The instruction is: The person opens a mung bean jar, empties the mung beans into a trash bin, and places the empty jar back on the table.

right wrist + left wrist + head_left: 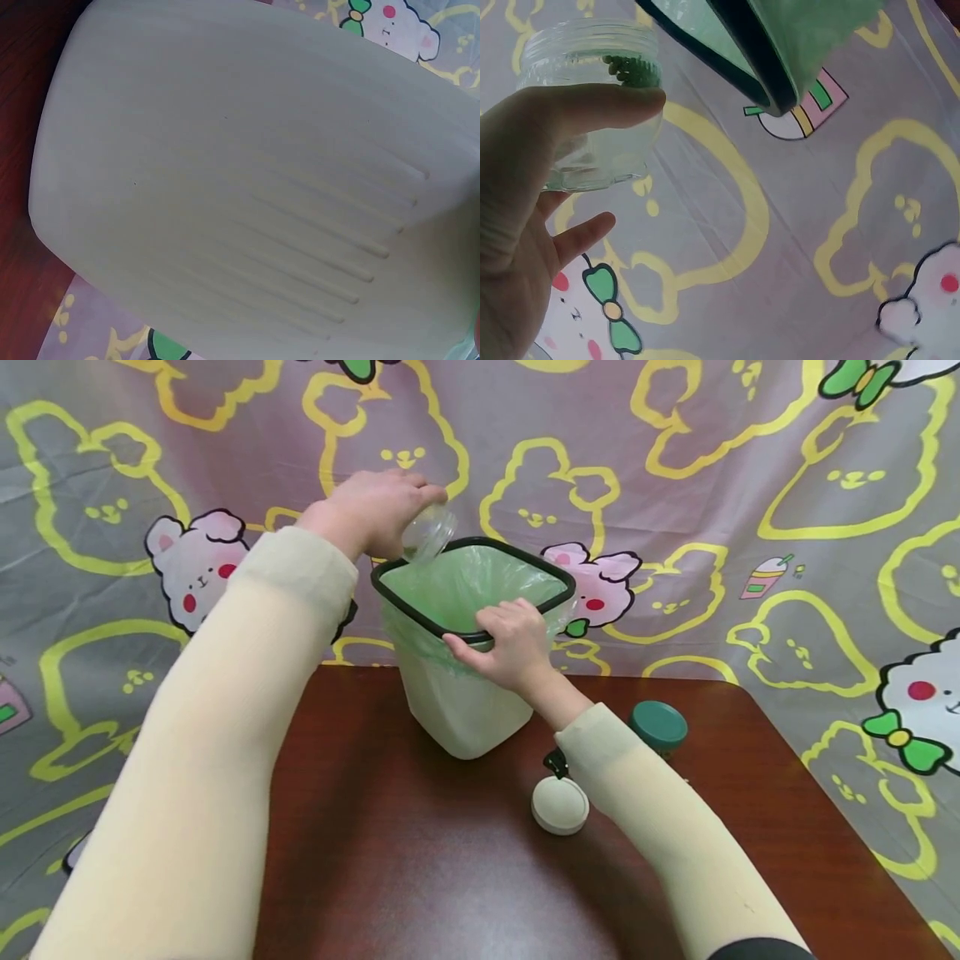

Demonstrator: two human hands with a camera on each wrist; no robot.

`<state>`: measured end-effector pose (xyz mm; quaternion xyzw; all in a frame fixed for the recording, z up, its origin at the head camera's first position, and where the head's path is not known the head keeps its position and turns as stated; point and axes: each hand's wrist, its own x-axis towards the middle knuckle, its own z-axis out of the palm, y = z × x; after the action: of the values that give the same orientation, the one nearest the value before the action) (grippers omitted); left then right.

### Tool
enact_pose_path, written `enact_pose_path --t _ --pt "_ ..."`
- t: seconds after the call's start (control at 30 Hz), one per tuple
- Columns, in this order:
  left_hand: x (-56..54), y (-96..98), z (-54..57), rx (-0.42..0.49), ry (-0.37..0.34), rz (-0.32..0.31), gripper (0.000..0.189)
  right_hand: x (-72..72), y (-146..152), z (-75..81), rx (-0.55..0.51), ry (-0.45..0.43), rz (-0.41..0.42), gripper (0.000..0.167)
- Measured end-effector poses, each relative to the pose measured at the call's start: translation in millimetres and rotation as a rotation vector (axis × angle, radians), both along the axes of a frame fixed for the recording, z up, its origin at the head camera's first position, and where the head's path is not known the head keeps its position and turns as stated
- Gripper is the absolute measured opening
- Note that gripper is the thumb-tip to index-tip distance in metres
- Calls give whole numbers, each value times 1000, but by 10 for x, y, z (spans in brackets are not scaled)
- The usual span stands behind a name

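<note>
My left hand [378, 514] grips a clear jar [429, 533], tilted at the left side of the bin's mouth. Inside that jar, close to its threaded neck, the left wrist view shows a small dark green beaded clump [630, 71]. The white trash bin [465, 706] stands on the table, lined with a pale green bag [442, 581] under a black rim ring [480, 540]. At the bin's near right side my right hand [513, 643] holds the rim. Only the bin's ribbed white wall [225, 165] fills most of the right wrist view.
Right of the bin, partly behind my right forearm, a green-lidded container [658, 725] sits on the brown table [420, 852]. Nearer lies a round off-white object [559, 805] beside a small black item [556, 762]. A patterned cloth [675, 485] hangs behind the table.
</note>
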<state>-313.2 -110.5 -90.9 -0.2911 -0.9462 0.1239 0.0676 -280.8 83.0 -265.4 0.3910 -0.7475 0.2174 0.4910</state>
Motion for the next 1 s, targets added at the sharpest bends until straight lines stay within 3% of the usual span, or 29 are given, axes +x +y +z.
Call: enact_pose_path --t 0.4,0.67,0.9,1.0 --pt "6 -53 -2 -17 17 -14 81 -10 -15 7 6 3 -13 52" --pt "-2 -44 44 -40 66 -41 87 -8 -11 12 11 -3 -12 52" --pt "-22 2 9 -165 78 -59 87 -18 4 -15 11 -7 -9 52" --pt "-18 9 20 -175 97 -77 84 -37 9 -10 20 12 -17 53"
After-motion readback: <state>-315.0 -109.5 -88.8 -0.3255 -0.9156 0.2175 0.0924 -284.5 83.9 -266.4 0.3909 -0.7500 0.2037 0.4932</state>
